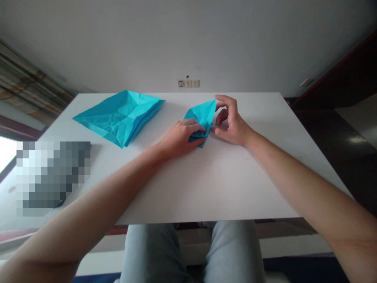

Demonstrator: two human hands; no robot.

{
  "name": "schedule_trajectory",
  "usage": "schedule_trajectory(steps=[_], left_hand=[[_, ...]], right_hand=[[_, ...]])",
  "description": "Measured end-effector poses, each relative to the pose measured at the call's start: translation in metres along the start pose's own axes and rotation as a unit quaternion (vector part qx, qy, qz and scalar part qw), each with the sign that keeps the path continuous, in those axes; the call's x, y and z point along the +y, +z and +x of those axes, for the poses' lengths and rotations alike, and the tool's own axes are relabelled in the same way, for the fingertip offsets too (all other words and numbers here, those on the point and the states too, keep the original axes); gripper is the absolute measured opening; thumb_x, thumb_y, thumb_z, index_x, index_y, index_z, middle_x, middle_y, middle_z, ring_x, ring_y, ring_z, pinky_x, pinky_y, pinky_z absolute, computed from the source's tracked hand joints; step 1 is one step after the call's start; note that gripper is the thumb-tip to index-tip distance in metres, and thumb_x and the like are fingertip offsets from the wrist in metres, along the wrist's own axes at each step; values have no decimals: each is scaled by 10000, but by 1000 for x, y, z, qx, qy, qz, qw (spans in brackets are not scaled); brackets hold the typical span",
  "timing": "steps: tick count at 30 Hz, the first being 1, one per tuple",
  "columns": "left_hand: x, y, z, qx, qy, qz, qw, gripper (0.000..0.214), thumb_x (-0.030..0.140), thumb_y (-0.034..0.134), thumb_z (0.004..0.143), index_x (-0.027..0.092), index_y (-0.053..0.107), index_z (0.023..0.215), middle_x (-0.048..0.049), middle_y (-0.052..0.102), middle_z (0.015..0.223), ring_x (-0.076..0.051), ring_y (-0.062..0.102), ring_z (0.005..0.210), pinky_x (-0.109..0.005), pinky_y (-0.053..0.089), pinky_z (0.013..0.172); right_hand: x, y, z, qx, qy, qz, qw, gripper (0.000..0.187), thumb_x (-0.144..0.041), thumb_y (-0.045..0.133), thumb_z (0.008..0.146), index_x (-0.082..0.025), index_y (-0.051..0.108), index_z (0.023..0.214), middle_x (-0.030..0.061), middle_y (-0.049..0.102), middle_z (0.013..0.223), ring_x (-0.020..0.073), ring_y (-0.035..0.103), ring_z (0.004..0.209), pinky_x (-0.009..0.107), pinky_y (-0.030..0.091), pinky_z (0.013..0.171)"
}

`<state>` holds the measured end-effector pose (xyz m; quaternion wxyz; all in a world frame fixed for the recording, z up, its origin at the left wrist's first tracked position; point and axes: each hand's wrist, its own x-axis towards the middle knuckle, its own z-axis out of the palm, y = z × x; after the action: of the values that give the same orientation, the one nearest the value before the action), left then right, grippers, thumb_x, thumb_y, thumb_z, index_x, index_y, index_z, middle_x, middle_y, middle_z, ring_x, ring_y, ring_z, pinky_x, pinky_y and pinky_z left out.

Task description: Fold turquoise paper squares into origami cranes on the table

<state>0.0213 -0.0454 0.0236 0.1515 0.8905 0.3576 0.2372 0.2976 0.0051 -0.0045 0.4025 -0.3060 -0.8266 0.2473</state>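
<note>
A small piece of folded turquoise paper [202, 111] sits on the white table in front of me, one pointed corner raised toward the upper right. My left hand [185, 135] lies over its left and lower part, fingers bent onto the folds and thumb along the near edge. The fingertips are partly hidden among the layers. At the paper's right side is my right hand [231, 120], its thumb tip at the lower right edge and its index finger near the raised corner. Its fingers are curved and apart, with nothing visibly gripped between them.
A larger folded turquoise paper [118, 116], creased and layered, lies at the table's back left. A pixelated grey object [55, 175] stands at the left edge. The white table [224, 188] ends before a wall with sockets [188, 83]. A curtain [29, 84] hangs left.
</note>
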Motion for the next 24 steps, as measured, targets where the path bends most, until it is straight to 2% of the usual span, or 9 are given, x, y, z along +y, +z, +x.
schedule_trajectory(steps=[5,8,12,15,17,20,24], left_hand=[[0,0,-1,4,-18,-16,1000,325,346,743,1064,221,782,1362,-109,789,1220,-249,770,1037,-369,598,962],[1,0,-1,7,-13,-5,1000,322,392,731,1081,221,786,1349,-116,793,1215,-250,766,1024,-365,590,939],[5,1,0,27,-14,2,1000,314,429,598,1162,211,811,1238,-112,808,1128,-243,763,994,-360,580,925],[7,0,1,38,-25,5,999,366,455,557,1177,206,816,1110,-100,813,1038,-234,758,938,-355,574,895],[7,-1,1,41,-31,15,999,392,481,559,1170,210,808,1037,-93,811,990,-225,746,887,-349,565,851],[4,-3,1,42,-42,41,997,391,481,576,1151,213,784,956,-85,803,930,-214,723,816,-349,550,809],[-1,-5,1,61,-77,53,994,322,501,651,1114,215,796,1085,-73,839,969,-227,753,843,-362,563,869]], right_hand=[[4,-1,0,-17,3,-3,1000,1101,-745,912,889,-467,319,1774,120,585,1583,298,729,1068,573,711,882],[6,-1,0,-13,-15,-2,1000,1105,-830,852,907,-447,308,1790,135,542,1601,318,744,1141,584,704,934],[3,0,2,-1,-6,-25,1000,1076,-904,770,925,-443,327,1792,135,535,1597,340,737,1191,593,692,974],[-4,-2,4,7,14,-51,999,1008,-926,731,934,-429,423,1755,138,570,1552,363,731,1192,617,689,978],[-8,-4,5,9,19,-62,998,915,-935,697,948,-408,543,1680,141,593,1499,367,720,1196,615,692,980],[-14,-7,6,-1,27,-78,997,719,-936,652,974,-383,762,1421,133,597,1441,341,709,1169,598,695,993],[-14,-9,6,-6,36,-106,994,661,-952,647,964,-339,842,1113,133,598,1430,337,688,1124,619,680,1004]])
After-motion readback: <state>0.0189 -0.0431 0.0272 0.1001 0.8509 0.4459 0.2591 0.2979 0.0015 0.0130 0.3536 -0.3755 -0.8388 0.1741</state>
